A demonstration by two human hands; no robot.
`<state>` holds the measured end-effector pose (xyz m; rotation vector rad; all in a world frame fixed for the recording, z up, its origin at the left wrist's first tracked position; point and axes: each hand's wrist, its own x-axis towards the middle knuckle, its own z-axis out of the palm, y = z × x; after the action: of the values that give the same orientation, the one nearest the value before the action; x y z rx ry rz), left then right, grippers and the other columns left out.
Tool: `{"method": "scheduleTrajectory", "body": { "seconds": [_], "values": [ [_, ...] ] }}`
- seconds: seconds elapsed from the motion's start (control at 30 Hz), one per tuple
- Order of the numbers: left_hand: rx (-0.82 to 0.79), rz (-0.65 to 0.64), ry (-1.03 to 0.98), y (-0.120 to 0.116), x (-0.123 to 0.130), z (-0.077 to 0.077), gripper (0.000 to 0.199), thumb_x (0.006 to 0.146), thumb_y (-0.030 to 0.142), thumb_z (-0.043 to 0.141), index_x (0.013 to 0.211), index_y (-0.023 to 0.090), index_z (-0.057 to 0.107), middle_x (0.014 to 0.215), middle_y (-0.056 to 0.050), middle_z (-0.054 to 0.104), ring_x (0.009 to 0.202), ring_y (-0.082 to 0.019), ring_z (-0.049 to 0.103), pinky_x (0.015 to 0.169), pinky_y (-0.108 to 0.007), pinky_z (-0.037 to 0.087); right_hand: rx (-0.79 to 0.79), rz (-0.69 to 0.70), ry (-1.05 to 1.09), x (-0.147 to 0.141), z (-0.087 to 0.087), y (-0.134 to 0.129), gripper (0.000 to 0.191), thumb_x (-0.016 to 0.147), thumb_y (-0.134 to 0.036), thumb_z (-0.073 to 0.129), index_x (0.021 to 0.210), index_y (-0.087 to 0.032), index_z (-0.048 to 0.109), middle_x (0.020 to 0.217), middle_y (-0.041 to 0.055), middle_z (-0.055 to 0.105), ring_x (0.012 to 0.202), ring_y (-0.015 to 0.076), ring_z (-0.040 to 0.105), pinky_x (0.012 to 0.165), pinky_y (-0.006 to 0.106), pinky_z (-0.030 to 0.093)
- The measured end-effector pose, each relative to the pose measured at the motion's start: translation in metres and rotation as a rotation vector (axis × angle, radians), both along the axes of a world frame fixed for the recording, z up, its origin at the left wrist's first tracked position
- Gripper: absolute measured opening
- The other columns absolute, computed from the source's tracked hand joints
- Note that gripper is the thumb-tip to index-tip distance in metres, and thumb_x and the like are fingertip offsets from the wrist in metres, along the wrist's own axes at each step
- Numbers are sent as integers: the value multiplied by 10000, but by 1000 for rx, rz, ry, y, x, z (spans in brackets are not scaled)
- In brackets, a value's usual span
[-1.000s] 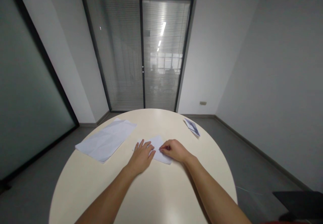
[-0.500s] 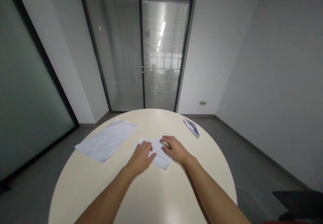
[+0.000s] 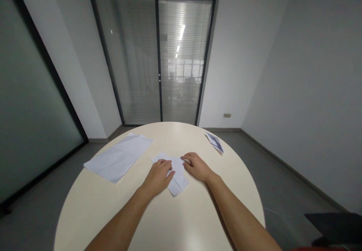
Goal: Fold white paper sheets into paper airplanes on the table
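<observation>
From where I stand, the small folded white paper [image 3: 177, 186] lies near the middle of the round table [image 3: 175, 226], between the person's hands, one end angled toward their body. The left hand [image 3: 157, 177] is palm down over its left part, fingers close together and slightly bent, thumb apart from them and resting by the crease. The right hand [image 3: 198, 167] is at the paper's upper right edge, thumb and forefinger parted by a narrow gap; I cannot tell how firmly those tips touch it. To handle it well, I'd say, the left fingers should bear down lightly and flat, so that the layers don't slip over each other, while the right guides the edge with the fingertips alone. Pushing hard from one side could skew the layers or crumple a corner. The large white sheet [image 3: 118, 158] and the printed paper [image 3: 215, 143] lie well apart from it.
</observation>
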<state>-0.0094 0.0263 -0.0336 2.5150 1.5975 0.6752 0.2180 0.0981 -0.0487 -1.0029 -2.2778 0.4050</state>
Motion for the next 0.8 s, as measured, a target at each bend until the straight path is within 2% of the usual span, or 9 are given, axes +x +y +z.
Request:
{"method": "scheduleTrajectory", "body": {
  "seconds": [0.27,0.57,0.7,0.8],
  "values": [
    [-24,55,32,-1,0,2,243,950,336,522,1071,203,685,1257,-90,676,1188,-260,558,1018,-416,426,-19,-1,-2,1,5,-2,299,857,-166,598,1107,-202,758,1039,96,712,1079,246,591,991,394,456],
    [-13,33,58,-2,-3,-2,352,898,470,587,1119,218,692,1358,-101,613,1257,-299,511,1047,-459,401,-18,85,55,2,15,-5,236,809,-146,667,980,-249,793,955,63,710,1018,220,603,946,360,469],
    [-23,10,80,-5,-3,2,417,865,514,616,1168,233,673,1372,-103,585,1261,-305,505,1039,-450,403,5,113,88,0,15,-5,172,760,-117,699,860,-235,774,990,58,702,1022,218,611,957,371,465],
    [-18,-19,93,-7,-2,4,444,850,507,639,1202,238,656,1326,-100,593,1210,-302,525,1016,-433,420,-6,154,100,-1,15,-6,154,709,-95,717,795,-222,733,1031,55,718,1100,233,601,1006,386,448]
  ]
}}
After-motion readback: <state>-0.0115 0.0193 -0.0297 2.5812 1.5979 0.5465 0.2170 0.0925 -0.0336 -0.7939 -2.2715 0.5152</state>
